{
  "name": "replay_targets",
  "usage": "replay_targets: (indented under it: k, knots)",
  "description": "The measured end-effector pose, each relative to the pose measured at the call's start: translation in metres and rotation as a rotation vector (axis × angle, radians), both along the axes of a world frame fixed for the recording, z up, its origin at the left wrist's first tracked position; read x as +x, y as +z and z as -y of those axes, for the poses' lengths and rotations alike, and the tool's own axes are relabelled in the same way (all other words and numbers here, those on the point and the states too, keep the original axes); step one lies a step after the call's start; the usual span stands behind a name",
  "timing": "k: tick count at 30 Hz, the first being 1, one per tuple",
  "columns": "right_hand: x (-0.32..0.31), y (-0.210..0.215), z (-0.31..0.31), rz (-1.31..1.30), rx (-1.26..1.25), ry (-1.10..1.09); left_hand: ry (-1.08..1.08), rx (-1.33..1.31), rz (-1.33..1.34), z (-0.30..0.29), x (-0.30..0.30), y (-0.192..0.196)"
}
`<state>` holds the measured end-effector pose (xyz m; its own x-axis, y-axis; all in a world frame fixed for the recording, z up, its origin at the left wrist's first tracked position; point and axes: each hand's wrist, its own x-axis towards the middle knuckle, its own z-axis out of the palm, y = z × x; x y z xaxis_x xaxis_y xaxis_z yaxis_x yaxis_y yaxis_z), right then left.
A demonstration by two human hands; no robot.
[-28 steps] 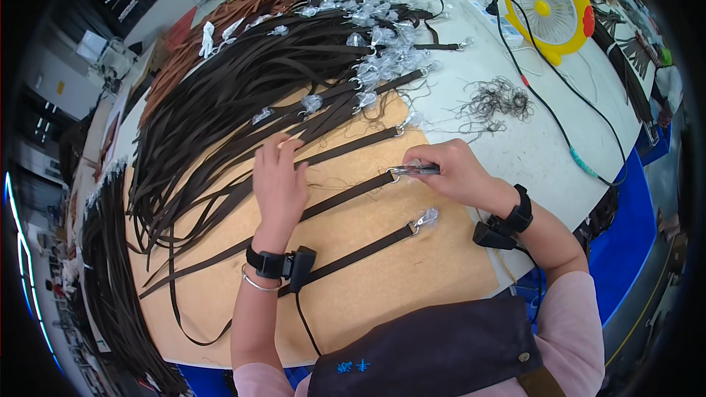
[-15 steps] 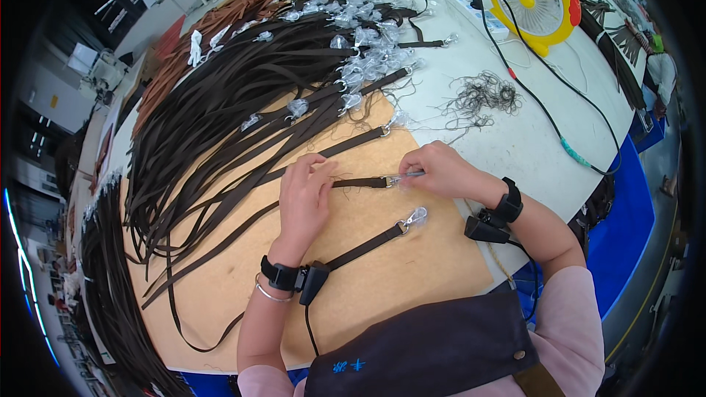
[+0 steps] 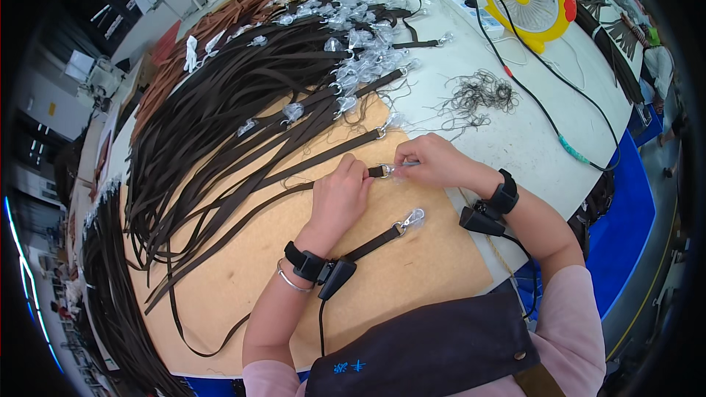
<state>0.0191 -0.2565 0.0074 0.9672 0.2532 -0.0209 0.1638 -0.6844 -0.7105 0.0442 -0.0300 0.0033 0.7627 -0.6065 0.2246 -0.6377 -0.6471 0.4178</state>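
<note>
A dark brown strap runs over the tan board, with a metal ring and clasp at its right end. My left hand is closed on this strap just left of the ring, its fingertips pinched together. Beside the clasp, my right hand is closed with thumb and fingers round a slim grey metal piece; its kind is mostly hidden by the fingers. Nearer to me lies another strap with a plastic-wrapped clasp. My left forearm crosses over part of it.
A large heap of dark straps with plastic-wrapped clasps fills the far left. The tan board lies on a white table. A tangle of loose threads, a yellow fan and its black cable are at the right.
My left hand has moved right along the strap, closer to the ring, and its fingers have closed on it. The strap's clasp end and my right hand have shifted slightly away from me.
</note>
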Motion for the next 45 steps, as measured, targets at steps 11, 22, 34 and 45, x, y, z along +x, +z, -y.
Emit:
replay_targets:
  k: [11, 22, 34, 45]
  knots:
    - [-0.006, 0.015, 0.006, 0.040, -0.127, 0.139, -0.019, -0.118, -0.432, -0.010, 0.010, 0.005]
    - [-0.033, 0.015, -0.009, 0.578, -0.355, 0.162, 0.018, -0.176, -0.232, -0.005, -0.013, 0.001]
    - [-0.035, 0.000, -0.010, 0.561, -0.381, 0.144, 0.066, -0.255, -0.177, 0.000, -0.019, -0.001]
    - [-0.033, -0.005, -0.008, 0.603, -0.345, 0.146, 0.115, -0.364, -0.307, -0.001, -0.016, -0.011]
